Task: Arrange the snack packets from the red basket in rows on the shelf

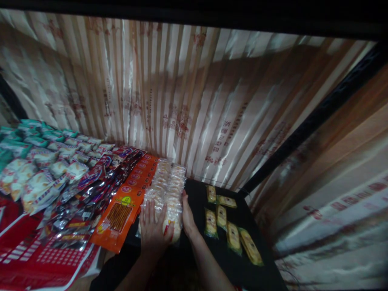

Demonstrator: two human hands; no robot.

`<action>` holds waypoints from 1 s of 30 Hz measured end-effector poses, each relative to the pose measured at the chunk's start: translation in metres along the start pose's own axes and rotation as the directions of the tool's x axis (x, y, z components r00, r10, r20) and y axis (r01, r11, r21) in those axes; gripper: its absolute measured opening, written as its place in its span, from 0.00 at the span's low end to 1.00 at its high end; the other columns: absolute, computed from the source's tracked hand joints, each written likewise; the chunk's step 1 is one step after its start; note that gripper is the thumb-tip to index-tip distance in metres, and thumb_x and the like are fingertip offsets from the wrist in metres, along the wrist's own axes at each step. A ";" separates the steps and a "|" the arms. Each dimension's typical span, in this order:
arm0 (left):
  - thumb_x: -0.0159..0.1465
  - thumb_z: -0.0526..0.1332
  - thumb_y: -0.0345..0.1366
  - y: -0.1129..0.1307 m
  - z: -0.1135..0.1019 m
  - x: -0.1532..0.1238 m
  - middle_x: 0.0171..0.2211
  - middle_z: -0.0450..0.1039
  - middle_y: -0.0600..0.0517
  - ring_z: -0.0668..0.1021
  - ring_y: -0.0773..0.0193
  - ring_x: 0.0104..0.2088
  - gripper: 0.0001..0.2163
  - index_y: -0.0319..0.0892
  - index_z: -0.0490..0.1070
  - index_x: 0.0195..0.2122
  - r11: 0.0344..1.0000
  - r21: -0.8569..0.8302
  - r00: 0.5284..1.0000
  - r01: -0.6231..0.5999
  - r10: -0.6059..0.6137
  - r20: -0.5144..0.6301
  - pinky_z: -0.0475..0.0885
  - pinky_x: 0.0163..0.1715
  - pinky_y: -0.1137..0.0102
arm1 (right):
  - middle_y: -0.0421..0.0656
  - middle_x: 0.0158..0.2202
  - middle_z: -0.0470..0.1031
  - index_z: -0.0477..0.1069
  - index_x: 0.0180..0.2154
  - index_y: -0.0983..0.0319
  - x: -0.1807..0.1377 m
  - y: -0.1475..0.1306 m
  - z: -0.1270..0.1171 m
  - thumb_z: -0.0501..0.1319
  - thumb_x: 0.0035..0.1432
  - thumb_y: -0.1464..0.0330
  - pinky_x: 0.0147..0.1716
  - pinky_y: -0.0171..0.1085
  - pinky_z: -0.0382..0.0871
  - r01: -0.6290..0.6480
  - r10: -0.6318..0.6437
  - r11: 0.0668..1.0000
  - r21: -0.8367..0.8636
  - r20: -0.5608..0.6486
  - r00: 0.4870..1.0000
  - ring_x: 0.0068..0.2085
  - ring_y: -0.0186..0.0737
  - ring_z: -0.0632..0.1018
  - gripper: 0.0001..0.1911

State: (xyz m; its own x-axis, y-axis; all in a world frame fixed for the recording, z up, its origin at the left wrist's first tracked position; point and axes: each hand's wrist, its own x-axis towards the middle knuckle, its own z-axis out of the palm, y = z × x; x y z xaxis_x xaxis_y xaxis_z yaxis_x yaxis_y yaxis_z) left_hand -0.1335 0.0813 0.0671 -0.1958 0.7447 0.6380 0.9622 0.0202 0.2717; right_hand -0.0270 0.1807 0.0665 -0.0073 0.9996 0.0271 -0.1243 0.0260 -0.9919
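My left hand (153, 226) lies flat, fingers spread, on the near end of a row of clear packets of pale round biscuits (168, 184). Against the right side of that same row my right hand (187, 216) presses edge-on, fingers straight and together. The row runs away from me on a black shelf (197, 194). Neither hand grips a packet.
Orange snack packets (129, 202) lie in a row left of the biscuits, then dark shiny packets (91, 186) and white and green ones (39, 161) further left. Several small yellow packets (230, 226) lie loose to the right. A striped sheet (182, 101) hangs behind.
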 end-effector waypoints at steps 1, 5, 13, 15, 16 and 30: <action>0.55 0.58 0.43 0.000 0.000 0.000 0.62 0.53 0.45 0.52 0.44 0.62 0.27 0.48 0.60 0.57 1.000 0.002 1.000 0.000 0.000 0.000 0.51 0.57 0.47 | 0.44 0.58 0.62 0.57 0.58 0.59 0.002 -0.001 -0.001 0.47 0.56 0.46 0.55 0.46 0.58 -0.045 0.045 0.998 0.035 0.004 0.999 0.58 0.42 0.64 0.34; 0.55 0.57 0.43 0.000 0.001 0.000 0.61 0.54 0.46 0.52 0.44 0.62 0.27 0.47 0.60 0.57 1.000 0.001 1.000 0.002 -0.002 0.005 0.49 0.58 0.47 | 0.45 0.62 0.53 0.54 0.59 0.61 0.024 -0.010 0.000 0.44 0.55 0.44 0.58 0.45 0.53 -0.127 0.132 0.984 0.127 -0.036 0.991 0.62 0.41 0.57 0.38; 0.55 0.58 0.46 -0.006 0.010 -0.004 0.62 0.50 0.45 0.55 0.44 0.61 0.29 0.48 0.58 0.58 0.999 0.028 0.999 -0.033 0.032 0.005 0.52 0.56 0.48 | 0.44 0.44 0.76 0.64 0.53 0.61 0.050 -0.017 0.015 0.46 0.54 0.44 0.49 0.45 0.65 -0.119 0.100 0.973 0.199 0.103 0.990 0.49 0.43 0.73 0.36; 0.55 0.58 0.46 -0.006 0.009 -0.005 0.63 0.48 0.45 0.54 0.43 0.61 0.29 0.48 0.58 0.58 0.999 0.022 1.000 -0.024 0.023 0.014 0.53 0.56 0.48 | 0.44 0.45 0.75 0.66 0.52 0.61 0.055 -0.016 0.014 0.46 0.54 0.44 0.49 0.44 0.65 -0.128 0.118 0.968 0.215 0.061 0.991 0.50 0.43 0.73 0.36; 0.55 0.58 0.45 -0.005 0.009 -0.006 0.63 0.47 0.45 0.54 0.43 0.61 0.29 0.48 0.58 0.58 1.000 0.016 1.000 -0.015 0.015 0.016 0.53 0.56 0.48 | 0.44 0.46 0.75 0.66 0.52 0.61 0.060 -0.016 0.013 0.47 0.53 0.43 0.50 0.43 0.65 -0.121 0.118 0.966 0.227 0.027 0.993 0.51 0.42 0.72 0.35; 0.53 0.58 0.41 -0.002 0.012 -0.001 0.63 0.48 0.47 0.54 0.45 0.61 0.32 0.51 0.52 0.60 0.998 -0.057 0.997 -0.017 0.013 -0.082 0.53 0.56 0.47 | 0.46 0.35 0.79 0.73 0.41 0.66 0.110 -0.021 0.018 0.46 0.54 0.44 0.45 0.41 0.69 -0.172 0.141 0.955 0.244 0.138 0.980 0.45 0.45 0.75 0.35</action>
State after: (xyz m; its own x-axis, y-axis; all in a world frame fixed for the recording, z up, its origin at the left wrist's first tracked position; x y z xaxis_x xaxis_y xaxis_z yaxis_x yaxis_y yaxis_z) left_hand -0.1334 0.0884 0.0573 -0.1985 0.6874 0.6986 0.9530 -0.0310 0.3013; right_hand -0.0435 0.2897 0.0921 -0.1612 0.9822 -0.0962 -0.3595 -0.1492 -0.9212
